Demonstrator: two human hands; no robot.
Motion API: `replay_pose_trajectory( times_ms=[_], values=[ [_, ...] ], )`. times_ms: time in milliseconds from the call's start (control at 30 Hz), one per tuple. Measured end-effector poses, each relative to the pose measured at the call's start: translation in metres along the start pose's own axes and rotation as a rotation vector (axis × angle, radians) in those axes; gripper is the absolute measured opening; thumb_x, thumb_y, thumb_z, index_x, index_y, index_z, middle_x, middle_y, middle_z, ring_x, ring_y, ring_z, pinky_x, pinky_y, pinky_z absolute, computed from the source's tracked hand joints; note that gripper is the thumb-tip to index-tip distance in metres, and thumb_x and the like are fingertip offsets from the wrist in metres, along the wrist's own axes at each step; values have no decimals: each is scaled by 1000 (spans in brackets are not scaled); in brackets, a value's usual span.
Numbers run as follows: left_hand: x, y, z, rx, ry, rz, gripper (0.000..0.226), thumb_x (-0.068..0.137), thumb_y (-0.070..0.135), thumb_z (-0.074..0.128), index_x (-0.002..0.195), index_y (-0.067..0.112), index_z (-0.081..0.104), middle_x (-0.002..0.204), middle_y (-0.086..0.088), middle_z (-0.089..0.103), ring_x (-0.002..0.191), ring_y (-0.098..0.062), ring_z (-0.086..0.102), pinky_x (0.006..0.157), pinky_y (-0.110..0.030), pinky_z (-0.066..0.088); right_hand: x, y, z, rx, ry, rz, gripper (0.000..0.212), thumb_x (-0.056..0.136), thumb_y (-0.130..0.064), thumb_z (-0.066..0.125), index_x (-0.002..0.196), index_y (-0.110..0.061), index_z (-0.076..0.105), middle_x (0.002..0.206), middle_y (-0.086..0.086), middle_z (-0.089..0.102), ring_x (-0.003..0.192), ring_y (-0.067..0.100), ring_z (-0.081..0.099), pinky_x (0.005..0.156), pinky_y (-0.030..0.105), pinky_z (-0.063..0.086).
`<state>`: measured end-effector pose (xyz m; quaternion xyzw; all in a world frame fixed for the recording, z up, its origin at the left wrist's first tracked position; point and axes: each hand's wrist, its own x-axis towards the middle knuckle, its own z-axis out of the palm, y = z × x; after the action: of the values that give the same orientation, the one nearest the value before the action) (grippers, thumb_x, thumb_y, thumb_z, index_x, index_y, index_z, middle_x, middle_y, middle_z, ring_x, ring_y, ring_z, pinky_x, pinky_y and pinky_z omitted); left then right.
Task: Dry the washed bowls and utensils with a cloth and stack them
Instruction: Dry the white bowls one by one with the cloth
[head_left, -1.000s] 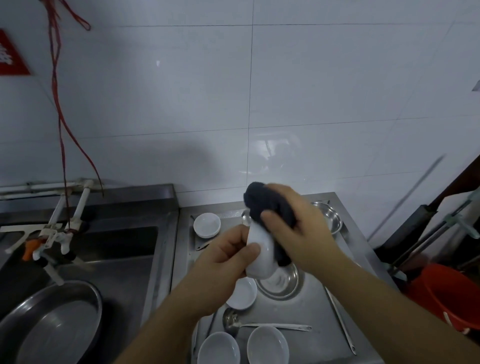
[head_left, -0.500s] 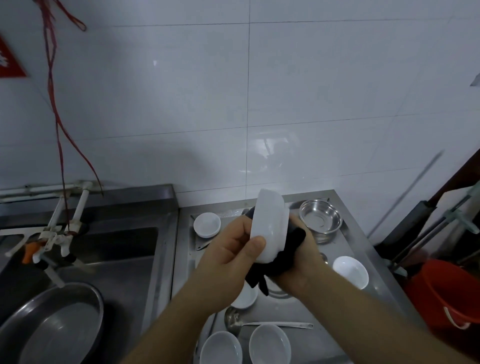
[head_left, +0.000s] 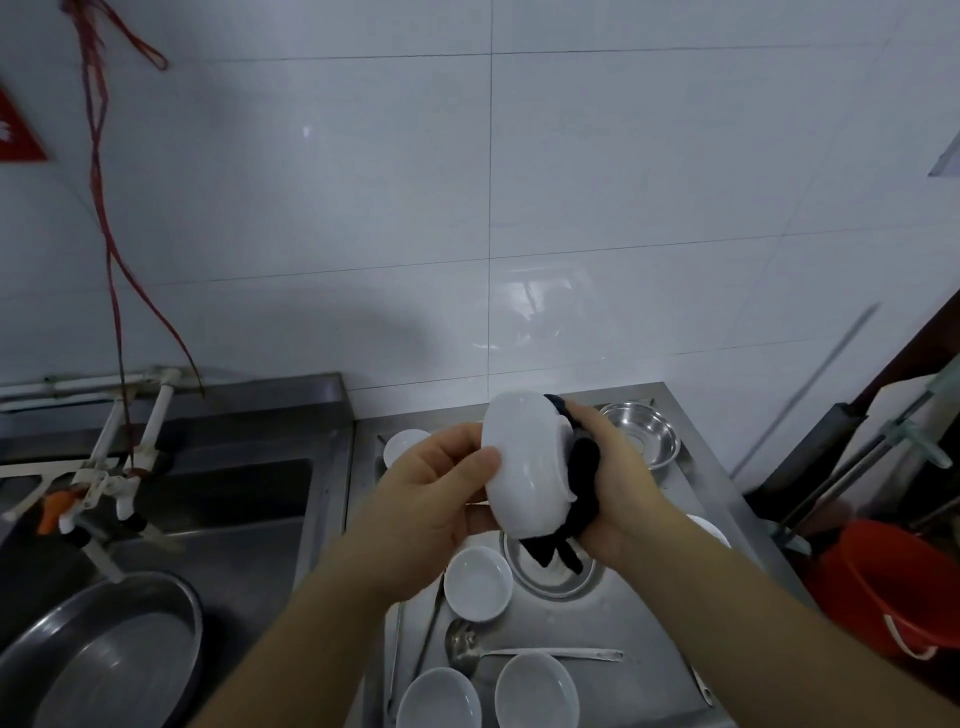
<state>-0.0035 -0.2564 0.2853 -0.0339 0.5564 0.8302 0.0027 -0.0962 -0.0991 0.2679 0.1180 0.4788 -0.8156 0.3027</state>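
The steel counter (head_left: 670, 525) carries the remaining washed items; the work itself is held in the air above its centre. The left hand (head_left: 431, 499) grips the white bowl (head_left: 524, 467) with the thumb pressed on the outer wall at the 9 o'clock side and the fingers curled behind it. The right hand (head_left: 618, 488), at 3 o'clock of the bowl, is curled round the dark cloth (head_left: 582, 483), which is bunched against the bowl's mouth with loose ends hanging toward 6 o'clock. The bowl is tipped on its side: its base faces 9 to 10 o'clock toward the left hand, its mouth faces 3 o'clock into the cloth, and its central axis therefore runs roughly horizontal, left to right. To dry well, it is advisable to rotate the bowl with the left hand while the cloth stays pressed inside, then wipe the rim and outer wall, keeping a firm thumb hold since a wet glazed surface is likely slippery. Smaller items await: a steel bowl (head_left: 641, 434) at 2 o'clock, small white bowls (head_left: 478, 582) at 6 o'clock, and a ladle (head_left: 519, 652) below them.
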Motion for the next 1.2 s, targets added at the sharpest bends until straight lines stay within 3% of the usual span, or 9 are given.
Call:
replay_pose_trajectory(
  times_ms=[167, 267, 533, 667, 800, 900, 1067, 1133, 1200],
  values=[
    [-4, -18, 4, 471, -8, 199, 22, 99, 21, 58, 112, 30, 74, 108, 3, 78, 106, -20, 74, 90, -34, 61, -5, 14, 4, 118, -4, 85, 36, 97, -38, 48, 95, -8, 68, 85, 16, 67, 74, 32, 68, 70, 39, 55],
    [-10, -26, 8, 601, -29, 235, 19, 103, 19, 59, 117, 27, 69, 106, 6, 78, 100, -16, 74, 86, -29, 60, -9, 13, 1, 109, -32, 89, 34, 95, -39, 52, 102, -9, 66, 91, 16, 66, 80, 32, 68, 68, 37, 56],
    [3, 2, 9, -42, -53, -34, 29, 98, 20, 65, 126, 13, 69, 114, -17, 78, 104, -34, 77, 79, -38, 64, -4, -16, -14, -58, 10, -29, 35, 93, -44, 69, 108, -14, 75, 98, 15, 70, 85, 33, 68, 74, 43, 57],
    [7, -13, 10, 136, -74, 23, 30, 99, 15, 63, 128, 10, 67, 119, -16, 77, 113, -33, 74, 91, -41, 63, -3, -4, -11, -4, 98, 26, 41, 99, -42, 59, 117, -8, 74, 100, 19, 68, 86, 35, 66, 74, 44, 54],
    [6, -38, 13, 502, -56, 86, 28, 105, 8, 59, 132, 13, 65, 118, -7, 78, 113, -28, 73, 102, -50, 57, -1, 6, -13, 53, 128, 85, 27, 97, -27, 48, 90, -6, 65, 75, 14, 62, 64, 30, 61, 62, 37, 49],
    [1, -43, 15, 624, -67, 88, 33, 104, 7, 61, 133, 23, 65, 119, 6, 77, 115, -15, 72, 102, -41, 58, 1, 3, -18, 84, 120, 61, 28, 99, -27, 54, 83, -7, 67, 70, 10, 65, 59, 28, 65, 61, 36, 54],
    [4, -31, 16, 269, 8, 58, 27, 100, 13, 62, 125, 18, 66, 109, 5, 80, 106, -12, 75, 85, -25, 61, 8, 2, -18, 32, 122, 8, 48, 100, -43, 62, 129, -6, 72, 115, 19, 75, 103, 40, 72, 83, 49, 61],
    [5, -32, 15, 65, 33, 8, 35, 94, 23, 61, 128, 14, 66, 116, -4, 79, 113, -23, 74, 89, -32, 62, 8, 5, -15, 15, 168, -35, 43, 102, -40, 62, 127, -7, 73, 120, 21, 75, 103, 40, 73, 83, 52, 62],
    [6, -38, 16, 120, 38, 8, 33, 99, 21, 58, 130, 14, 66, 120, -5, 78, 116, -23, 73, 93, -32, 61, 4, 9, -11, 9, 201, -93, 35, 103, -38, 60, 122, -12, 75, 119, 20, 76, 97, 39, 74, 73, 47, 62]
  ],
)
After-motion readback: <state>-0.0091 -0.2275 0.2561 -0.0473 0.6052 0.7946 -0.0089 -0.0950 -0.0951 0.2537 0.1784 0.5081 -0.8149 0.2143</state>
